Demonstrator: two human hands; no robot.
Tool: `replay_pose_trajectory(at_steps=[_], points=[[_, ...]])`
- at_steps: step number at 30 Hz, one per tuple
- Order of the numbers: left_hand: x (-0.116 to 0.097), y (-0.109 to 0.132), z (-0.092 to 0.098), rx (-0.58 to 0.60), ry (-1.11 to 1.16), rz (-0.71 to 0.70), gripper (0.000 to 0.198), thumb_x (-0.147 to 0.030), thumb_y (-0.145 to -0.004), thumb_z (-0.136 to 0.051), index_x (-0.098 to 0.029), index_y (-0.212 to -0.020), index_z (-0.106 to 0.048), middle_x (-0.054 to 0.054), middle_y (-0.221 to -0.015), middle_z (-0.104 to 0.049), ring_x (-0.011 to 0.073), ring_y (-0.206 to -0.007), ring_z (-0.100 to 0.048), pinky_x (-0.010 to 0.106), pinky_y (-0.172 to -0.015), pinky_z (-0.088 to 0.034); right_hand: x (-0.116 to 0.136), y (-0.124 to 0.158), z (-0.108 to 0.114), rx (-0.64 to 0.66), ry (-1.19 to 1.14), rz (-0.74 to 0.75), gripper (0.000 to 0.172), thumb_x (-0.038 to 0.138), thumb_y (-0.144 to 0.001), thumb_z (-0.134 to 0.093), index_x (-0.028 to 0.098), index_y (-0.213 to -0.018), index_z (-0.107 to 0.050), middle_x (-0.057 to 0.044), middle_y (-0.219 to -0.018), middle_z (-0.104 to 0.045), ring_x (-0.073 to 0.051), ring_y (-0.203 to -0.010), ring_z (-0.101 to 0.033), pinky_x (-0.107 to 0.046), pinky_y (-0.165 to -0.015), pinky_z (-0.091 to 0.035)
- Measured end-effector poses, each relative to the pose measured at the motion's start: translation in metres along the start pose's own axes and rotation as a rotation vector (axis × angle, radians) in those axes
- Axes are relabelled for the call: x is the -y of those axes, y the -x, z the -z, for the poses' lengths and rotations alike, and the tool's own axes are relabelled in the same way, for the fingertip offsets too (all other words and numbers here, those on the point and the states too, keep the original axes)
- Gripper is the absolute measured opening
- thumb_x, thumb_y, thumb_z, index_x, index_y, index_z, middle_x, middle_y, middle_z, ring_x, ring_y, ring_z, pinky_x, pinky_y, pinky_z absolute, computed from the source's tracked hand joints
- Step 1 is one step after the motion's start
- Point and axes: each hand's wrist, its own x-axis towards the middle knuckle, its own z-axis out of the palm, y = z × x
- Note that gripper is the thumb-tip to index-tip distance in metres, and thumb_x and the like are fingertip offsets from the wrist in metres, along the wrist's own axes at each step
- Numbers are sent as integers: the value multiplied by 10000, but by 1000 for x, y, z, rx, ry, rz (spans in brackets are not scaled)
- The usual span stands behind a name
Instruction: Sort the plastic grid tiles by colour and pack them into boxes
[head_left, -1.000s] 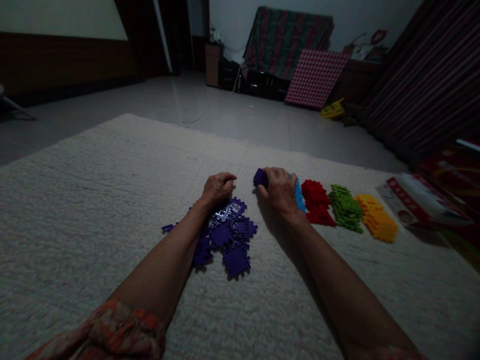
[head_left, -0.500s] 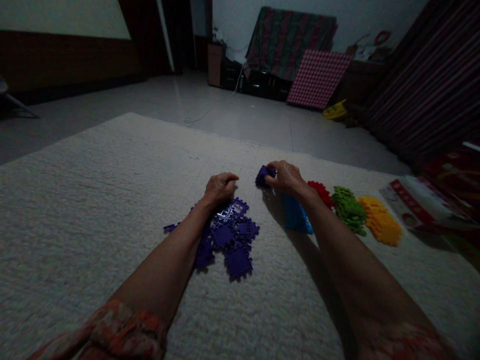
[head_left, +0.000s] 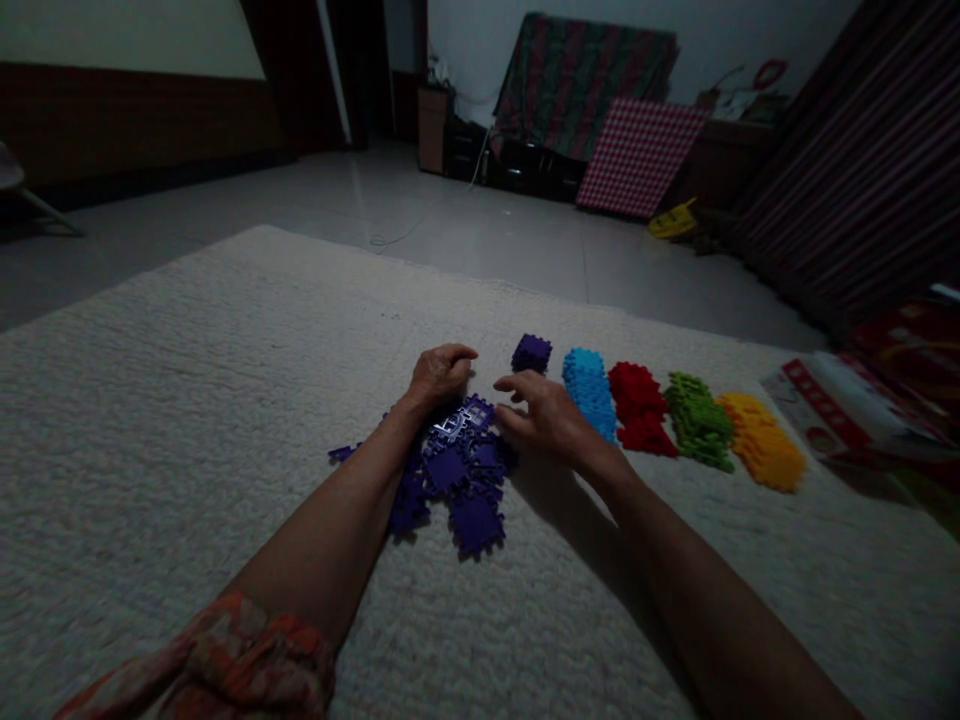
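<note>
Mat, one: pale, textured, spread across the middle and bottom of the frame; bears all items below except as noted.
Carton, one: white and red, right edge.
Loose purple pieces, one heap: square, notched edges, overlapping at odd angles, lower centre.
Stacks in a row, right of centre: yellow stack, green stack, red stack, blue stack.
Hands, two. Right hand, centre: fingers and thumb apart, nothing visible between them, at the heap's right edge. Left hand, centre: fingers curled, just above the heap in the frame; whether it grips a piece cannot be told.
Small purple stack, one: compact, just beyond the right hand.

Risks, as judged: the right hand's knuckles could topple the small purple stack if lifted carelessly; its wrist could brush the blue stack askew. Interlocked teeth could drag neighbouring pieces along when one is pulled.

Obscured: heap's left part, under the left forearm; part of the blue stack, behind the right hand; the left palm. Carton cut off at right. Dim light blurs piece counts; contact between right thumb and heap uncertain.
</note>
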Motion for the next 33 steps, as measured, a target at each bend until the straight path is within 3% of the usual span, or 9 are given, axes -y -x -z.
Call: replay_pose_trajectory(at_steps=[3,7,12,14,17,20,25,28,33], points=[[-1,0,1,0,12,23,315,-158,-826,-547,-207,-1018,-791,26,-889,-785,176,-855,-718,274,-850,-546,11,-3,-14,113,70,-16,274,253,-886,-637,173,-1147,-648,-111,-1055,-682,-217,-941,-631,-322,-839,-481],[-2,0,1,6,32,32,326,-149,-827,-539,-180,-1037,-787,41,-877,-784,170,-813,-719,271,-833,-547,22,-9,-21,149,153,-91,262,335,-879,-661,168,-1081,-667,-130,-1037,-664,-246,-954,-620,-335,-826,-478],[0,0,0,0,32,16,315,-151,-824,-546,-183,-1024,-787,44,-913,-787,173,-844,-721,269,-848,-538,23,-14,-26,112,0,-273,394,300,-792,-747,169,-1153,-661,-123,-1068,-684,-236,-939,-640,-331,-812,-487],[1,0,0,-6,26,8,307,-154,-824,-551,-188,-1017,-788,40,-900,-788,173,-847,-720,271,-848,-536,19,-15,-26,94,-103,-306,325,257,-802,-727,179,-1112,-673,-83,-992,-706,-209,-878,-647,-308,-768,-490],[3,-2,-2,-10,6,-1,299,-163,-831,-557,-207,-1012,-790,34,-895,-791,170,-852,-719,268,-856,-533,11,-14,-21,-22,-100,-284,181,202,-850,-647,189,-1027,-681,-46,-889,-695,-189,-808,-636,-288,-713,-479],[5,-2,-3,-24,-12,-13,289,-165,-833,-563,-223,-996,-795,32,-943,-793,169,-895,-720,264,-881,-527,5,-8,-14,-174,152,-215,217,138,-871,-569,178,-1063,-662,-107,-1030,-664,-228,-939,-620,-323,-783,-473],[4,-2,-3,-17,7,-1,300,-162,-833,-548,-209,-1004,-790,39,-950,-792,179,-897,-725,282,-877,-539,-9,3,-2,7,234,-178,304,241,-816,-694,209,-1112,-635,-109,-1078,-618,-256,-996,-607,-350,-850,-491],[6,-1,-4,-8,45,2,310,-166,-835,-536,-191,-1019,-784,61,-938,-789,185,-883,-729,291,-863,-545,-17,5,2,-6,168,-135,403,257,-794,-732,206,-1176,-613,-126,-1165,-615,-264,-1084,-594,-358,-934,-481],[7,-1,-6,-18,103,12,301,-182,-815,-540,-191,-989,-785,57,-869,-779,188,-881,-720,299,-860,-543,-15,3,-5,50,156,-125,321,251,-827,-690,202,-1137,-625,-120,-1163,-652,-257,-1080,-603,-360,-907,-481]])
